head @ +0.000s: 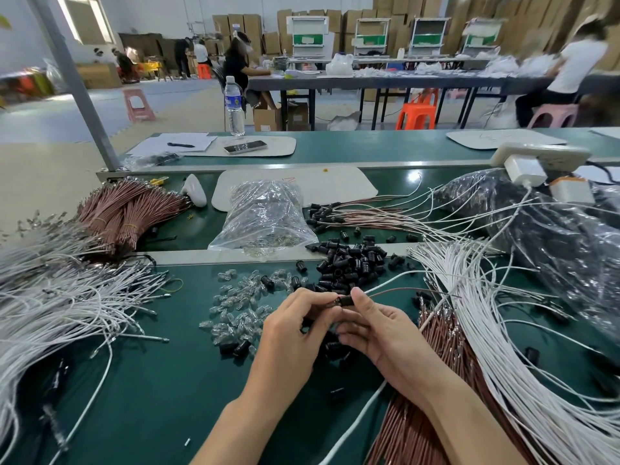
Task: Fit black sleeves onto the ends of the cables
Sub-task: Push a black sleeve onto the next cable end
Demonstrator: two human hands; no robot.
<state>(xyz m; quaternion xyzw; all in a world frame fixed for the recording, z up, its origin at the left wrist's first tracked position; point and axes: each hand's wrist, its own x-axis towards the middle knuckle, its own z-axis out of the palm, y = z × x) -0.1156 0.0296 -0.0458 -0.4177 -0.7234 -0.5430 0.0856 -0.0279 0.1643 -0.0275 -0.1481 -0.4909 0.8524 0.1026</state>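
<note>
You are at a bench in a factory assembly hall: long green-topped worktables point(161, 380) heaped with bundled cables point(50, 297) and loose black sleeves point(349, 263), other workers point(236, 67) seated at a far table point(385, 81), stacked cardboard cartons point(235, 23) behind them.

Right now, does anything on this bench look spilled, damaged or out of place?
Nothing looks damaged. Black sleeves lie scattered well beyond their pile on the green bench, some among the white cables at the right. The clear bag spills a little at its mouth.
</note>
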